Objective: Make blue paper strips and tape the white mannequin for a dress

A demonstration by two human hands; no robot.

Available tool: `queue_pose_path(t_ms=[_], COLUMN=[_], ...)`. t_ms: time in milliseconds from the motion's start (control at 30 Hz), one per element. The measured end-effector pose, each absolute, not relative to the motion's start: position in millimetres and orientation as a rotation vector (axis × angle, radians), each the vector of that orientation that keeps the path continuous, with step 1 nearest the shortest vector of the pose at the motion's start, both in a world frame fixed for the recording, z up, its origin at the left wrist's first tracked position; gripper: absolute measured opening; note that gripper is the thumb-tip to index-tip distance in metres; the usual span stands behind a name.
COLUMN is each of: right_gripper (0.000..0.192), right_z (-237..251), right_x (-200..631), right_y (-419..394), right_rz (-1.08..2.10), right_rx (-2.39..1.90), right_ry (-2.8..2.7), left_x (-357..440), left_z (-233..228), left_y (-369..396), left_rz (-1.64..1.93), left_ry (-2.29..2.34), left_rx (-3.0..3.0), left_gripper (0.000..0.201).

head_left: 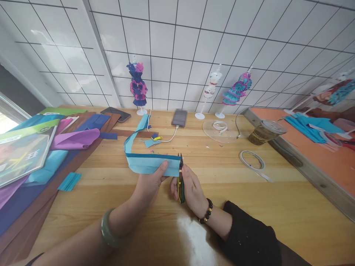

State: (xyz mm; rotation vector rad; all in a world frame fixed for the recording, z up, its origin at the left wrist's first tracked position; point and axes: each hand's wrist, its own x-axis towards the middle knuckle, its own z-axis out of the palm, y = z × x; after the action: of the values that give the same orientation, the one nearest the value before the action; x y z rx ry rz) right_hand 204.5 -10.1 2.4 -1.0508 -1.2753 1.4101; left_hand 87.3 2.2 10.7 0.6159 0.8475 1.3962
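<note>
One light-blue strip (144, 164), pinched by left hand (149, 185); one scissors (181, 192), gripped by right hand (195, 190), at strip's right end.

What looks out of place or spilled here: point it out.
Nothing looks spilled. Blue paper scraps lie loose by the white cable, near the blue strip, and the tape roll trails a loose end at right; both seem ordinary clutter. Oddest is the dark device at the back: part of it shows as blocky pixels.

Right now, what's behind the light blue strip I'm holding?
Beyond the strip, a blue scrap, yellow piece and white cable show. It covers the tabletop directly behind and part of your left hand.
</note>
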Motion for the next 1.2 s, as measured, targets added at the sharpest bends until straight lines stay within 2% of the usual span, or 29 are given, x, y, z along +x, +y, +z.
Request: queue_pose_path(t_ms=[1200], right_gripper=[0.043], right_z=[0.0], right_x=[209.3], right_y=[-7.0], right_rz=[1.421], right_rx=[-1.058], right_ry=[-1.309], left_x=[84.3], left_z=[9.2], left_y=[5.4], left_rz=[1.368], left_ry=[0.837], left_rx=[0.574], left_gripper=[0.062])
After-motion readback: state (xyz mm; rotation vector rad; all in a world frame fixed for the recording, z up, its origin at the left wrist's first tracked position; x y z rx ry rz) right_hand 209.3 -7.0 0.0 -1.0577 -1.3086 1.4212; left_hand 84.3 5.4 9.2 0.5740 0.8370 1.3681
